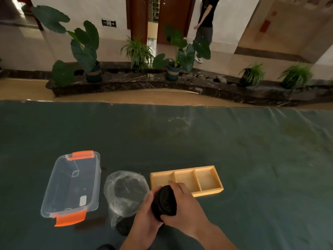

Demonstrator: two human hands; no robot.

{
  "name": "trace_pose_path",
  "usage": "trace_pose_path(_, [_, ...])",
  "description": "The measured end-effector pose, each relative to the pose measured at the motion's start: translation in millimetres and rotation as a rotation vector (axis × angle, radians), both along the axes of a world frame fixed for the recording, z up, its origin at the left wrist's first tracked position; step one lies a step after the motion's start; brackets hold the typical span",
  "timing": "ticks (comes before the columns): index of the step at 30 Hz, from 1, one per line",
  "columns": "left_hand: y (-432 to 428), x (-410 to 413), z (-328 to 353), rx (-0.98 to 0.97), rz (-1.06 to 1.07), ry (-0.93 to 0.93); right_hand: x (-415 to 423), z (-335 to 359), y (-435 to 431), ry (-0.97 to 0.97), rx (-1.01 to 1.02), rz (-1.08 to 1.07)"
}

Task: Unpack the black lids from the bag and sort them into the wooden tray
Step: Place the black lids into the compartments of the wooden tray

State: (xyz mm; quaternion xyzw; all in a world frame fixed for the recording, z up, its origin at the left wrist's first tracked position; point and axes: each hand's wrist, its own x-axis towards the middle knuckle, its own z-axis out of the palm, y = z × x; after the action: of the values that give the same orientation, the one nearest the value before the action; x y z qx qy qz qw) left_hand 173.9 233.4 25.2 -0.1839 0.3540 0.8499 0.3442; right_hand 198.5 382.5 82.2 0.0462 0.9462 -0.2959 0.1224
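A stack of black lids [164,202] is gripped between both my hands, just in front of the wooden tray [207,193]. My left hand [145,218] supports the stack from the left and below. My right hand [185,206] wraps over its right side. The tray has three compartments; the two in plain view hold nothing, and my right hand hides part of the left one. A clear plastic bag [126,192] stands open to the left of my hands, with more black lids [127,186] inside it.
A clear plastic box [72,186] with orange latches stands at the left on the dark green table cover [180,138]. Beyond the table's far edge are potted plants on a dark stone ledge, and a person walks near a door.
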Motion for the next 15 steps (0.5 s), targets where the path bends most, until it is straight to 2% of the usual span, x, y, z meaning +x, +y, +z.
trace_pose_path(5, [5,-7,-6,-0.011,0.044,0.028,-16,-10,11,0.015,-0.072,0.017])
trace_pose_path(10, [6,-8,-24,0.037,0.127,-0.025,-25,-25,16,0.015,-0.157,0.023])
trace_pose_path(15, [6,-10,-42,-0.019,0.162,0.003,-34,-35,27,0.025,-0.239,-0.040])
